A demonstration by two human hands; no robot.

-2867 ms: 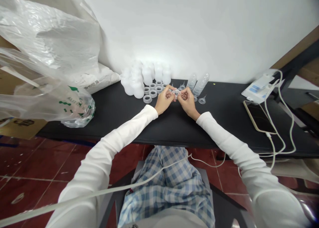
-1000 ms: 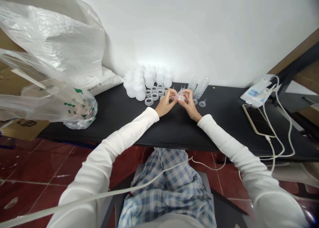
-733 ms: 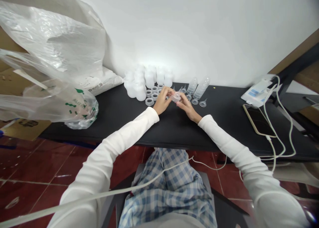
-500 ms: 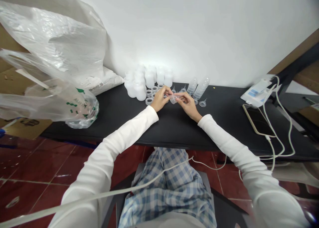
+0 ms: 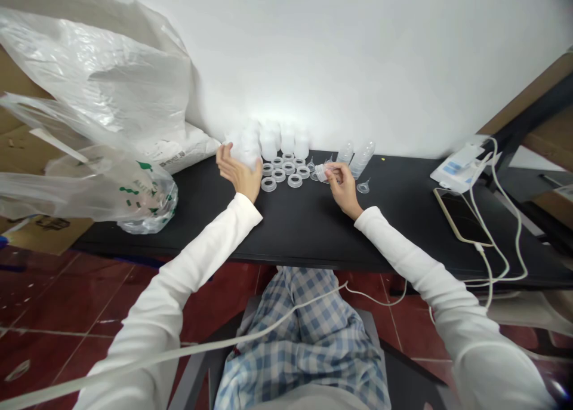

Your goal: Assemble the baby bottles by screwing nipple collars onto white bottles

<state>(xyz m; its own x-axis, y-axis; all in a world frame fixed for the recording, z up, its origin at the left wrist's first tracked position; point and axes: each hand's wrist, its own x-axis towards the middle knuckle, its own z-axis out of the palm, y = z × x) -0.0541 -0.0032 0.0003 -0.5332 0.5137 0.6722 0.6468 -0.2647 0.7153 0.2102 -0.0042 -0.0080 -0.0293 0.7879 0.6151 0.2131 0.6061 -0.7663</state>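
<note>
My left hand [image 5: 242, 176] is at the front of a cluster of white translucent plastic bottles [image 5: 268, 142]. Its fingers and thumb are spread around the nearest bottles; whether they touch one is hard to see. Between the thumb and fingers of my right hand [image 5: 342, 186] is a small clear ribbed plastic collar [image 5: 320, 172], partly covered by the fingertips. Several clear screw rings [image 5: 294, 181] lie between my hands. Clear silicone nipples [image 5: 363, 187] stand beside and behind my right hand, near two stacks of clear domed caps [image 5: 363, 153].
Plastic bags [image 5: 147, 195] and a large white sack [image 5: 134, 82] crowd the left side. On the right of the black table [image 5: 295, 237] lie a phone [image 5: 463, 216] and a white power strip [image 5: 459, 165] with looping cables. A white wall rises behind.
My left hand has let go of the clear collar and moved left to the bottles. The collar stays in my right hand, and the screw rings are now uncovered.
</note>
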